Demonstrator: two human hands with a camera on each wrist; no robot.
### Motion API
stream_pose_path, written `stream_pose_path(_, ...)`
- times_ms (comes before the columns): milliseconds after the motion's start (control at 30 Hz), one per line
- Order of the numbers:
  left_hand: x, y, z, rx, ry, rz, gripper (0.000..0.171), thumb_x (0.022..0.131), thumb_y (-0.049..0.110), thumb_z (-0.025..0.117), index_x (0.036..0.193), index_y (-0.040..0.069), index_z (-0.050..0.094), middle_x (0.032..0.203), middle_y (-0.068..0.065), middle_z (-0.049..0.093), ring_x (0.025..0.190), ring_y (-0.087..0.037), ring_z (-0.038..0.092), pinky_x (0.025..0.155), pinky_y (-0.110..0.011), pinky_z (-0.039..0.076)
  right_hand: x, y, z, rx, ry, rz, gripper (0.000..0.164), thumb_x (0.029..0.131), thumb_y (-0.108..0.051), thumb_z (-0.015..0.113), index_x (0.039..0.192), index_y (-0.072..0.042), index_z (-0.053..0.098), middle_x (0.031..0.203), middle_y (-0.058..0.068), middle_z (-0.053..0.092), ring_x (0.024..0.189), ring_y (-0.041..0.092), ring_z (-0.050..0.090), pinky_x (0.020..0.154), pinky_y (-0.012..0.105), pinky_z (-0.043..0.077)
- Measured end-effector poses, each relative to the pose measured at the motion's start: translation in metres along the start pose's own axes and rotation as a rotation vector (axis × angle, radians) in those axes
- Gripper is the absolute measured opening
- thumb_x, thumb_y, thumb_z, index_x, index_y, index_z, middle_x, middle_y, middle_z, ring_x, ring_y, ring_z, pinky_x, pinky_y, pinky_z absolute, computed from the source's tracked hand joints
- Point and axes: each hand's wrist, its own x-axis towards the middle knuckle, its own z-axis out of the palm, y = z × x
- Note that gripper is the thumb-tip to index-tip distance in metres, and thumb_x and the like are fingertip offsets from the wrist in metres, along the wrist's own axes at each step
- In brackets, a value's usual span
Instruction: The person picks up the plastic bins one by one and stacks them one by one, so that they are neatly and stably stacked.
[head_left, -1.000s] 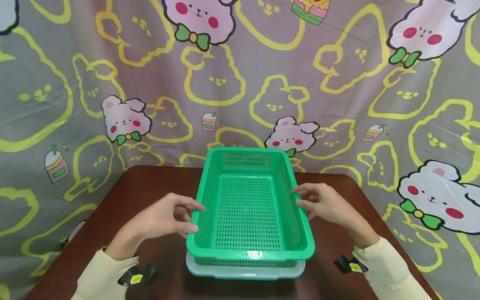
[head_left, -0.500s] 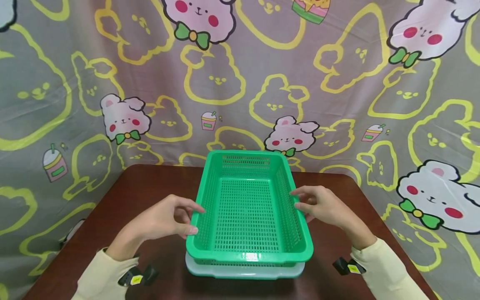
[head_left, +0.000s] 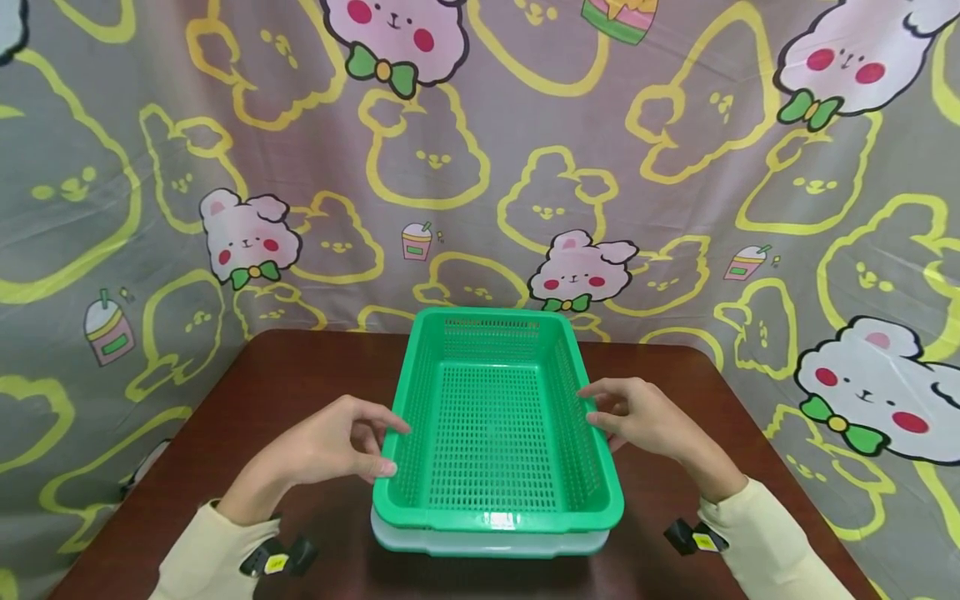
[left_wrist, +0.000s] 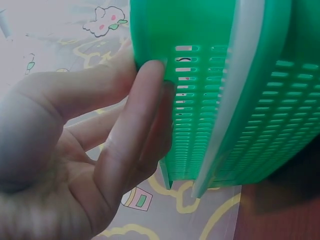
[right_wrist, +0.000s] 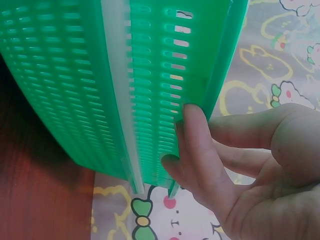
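A green slotted plastic basket (head_left: pixel 495 433) sits partly inside a second basket, whose pale rim (head_left: pixel 491 543) shows beneath its near end in the head view. My left hand (head_left: pixel 330 446) grips the upper basket's left rim, some fingers over the edge and others against the outer wall. On the opposite rim, my right hand (head_left: pixel 637 417) holds on in the same way. Both wrist views show the lower basket's slotted side (left_wrist: pixel 280 115) below its pale rim, under the upper basket's wall (right_wrist: pixel 165 65). The upper basket's inside holds nothing visible.
The baskets are over a dark reddish-brown table (head_left: pixel 300 367). Behind and beside the table hangs a grey curtain (head_left: pixel 495 117) printed with yellow outlines and white rabbits. Dark shadow lies under the lower basket.
Both hands have lowered the upper basket a little, so its far rim sits lower and less of the gap above the pale rim shows. The lower basket stays in place.
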Motion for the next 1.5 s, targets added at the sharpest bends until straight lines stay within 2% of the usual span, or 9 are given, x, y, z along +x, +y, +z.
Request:
stream_pose_path(300,0.0,-0.003,0.0,0.028,0.002,0.001,0.051,0.081,0.017,0.088,0.126,-0.001,0.071,0.083,-0.007,0.06,0.067,-0.016,0.063,0.06,-0.027,0.056,0.0,0.001,0.003,0.01,-0.019,-0.002,0.043,0.095,-0.01,0.073,0.135,0.003,0.062,0.115,0.022,0.07,0.076,0.015,0.075,0.063,0.031,0.064)
stream_pose_path(600,0.0,-0.008,0.002,0.062,0.001,0.002,0.048,0.079,0.018,0.09,0.122,0.002,0.073,0.08,-0.005,0.061,0.065,-0.014,0.061,0.055,-0.024,0.05,0.001,0.003,0.008,-0.003,-0.035,-0.01,0.043,0.094,-0.009,0.074,0.134,0.004,0.063,0.106,0.018,0.067,0.071,0.014,0.075,0.062,0.03,0.064)
stream_pose_path(833,0.001,-0.01,0.003,0.072,-0.004,0.001,0.048,0.078,0.017,0.091,0.12,0.001,0.074,0.078,-0.004,0.062,0.063,-0.013,0.06,0.055,-0.024,0.049,0.003,0.005,0.01,0.007,-0.056,0.003,0.042,0.094,-0.007,0.074,0.133,0.005,0.063,0.108,0.02,0.066,0.07,0.014,0.075,0.062,0.031,0.064)
stream_pose_path(1100,0.0,-0.014,0.004,0.077,-0.04,0.012,0.046,0.08,0.018,0.09,0.119,0.001,0.074,0.074,-0.002,0.06,0.06,-0.01,0.057,0.055,-0.024,0.047,0.003,0.006,0.012,0.017,-0.073,-0.002,0.042,0.094,-0.008,0.073,0.133,0.005,0.063,0.114,0.022,0.063,0.072,0.014,0.074,0.061,0.031,0.063)
stream_pose_path(1367,0.001,-0.016,0.003,0.076,-0.044,0.015,0.044,0.079,0.018,0.09,0.118,0.002,0.074,0.075,-0.003,0.06,0.06,-0.009,0.058,0.056,-0.024,0.047,0.003,0.002,0.015,0.006,-0.089,0.051,0.042,0.094,-0.008,0.073,0.133,0.003,0.063,0.119,0.023,0.058,0.069,0.014,0.073,0.061,0.031,0.063)
stream_pose_path(1500,0.001,-0.016,0.003,0.068,-0.051,0.006,0.044,0.08,0.018,0.09,0.117,0.002,0.074,0.078,-0.005,0.059,0.06,-0.01,0.058,0.056,-0.024,0.047,0.003,0.0,0.016,-0.003,-0.099,0.062,0.042,0.093,-0.007,0.074,0.133,0.003,0.063,0.117,0.022,0.055,0.068,0.014,0.072,0.06,0.031,0.063)
